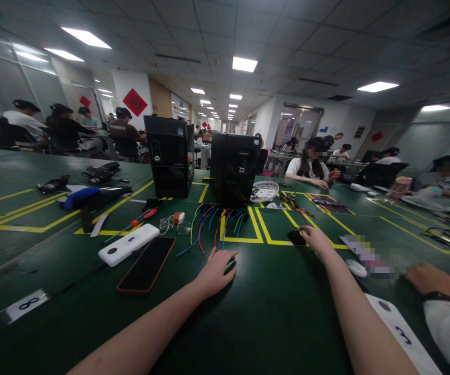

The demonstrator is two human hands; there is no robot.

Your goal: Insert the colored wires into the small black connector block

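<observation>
1. Apparently, the step in hand is handling the small black piece (296,238), right of centre in the frame; the right hand (315,241) touches its edge, though I cannot tell whether that grip is closed.
2. At lower centre, the left hand (217,272) rests on the table (272,307) near the coloured wires (200,233), grip loosely parted, nothing visible in it.
3. A next move seems to call for a sure pinch.

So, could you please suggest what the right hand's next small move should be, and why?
I'd probably have the right hand lift the small black item, since its fingertips are right at that item's edge.
</observation>
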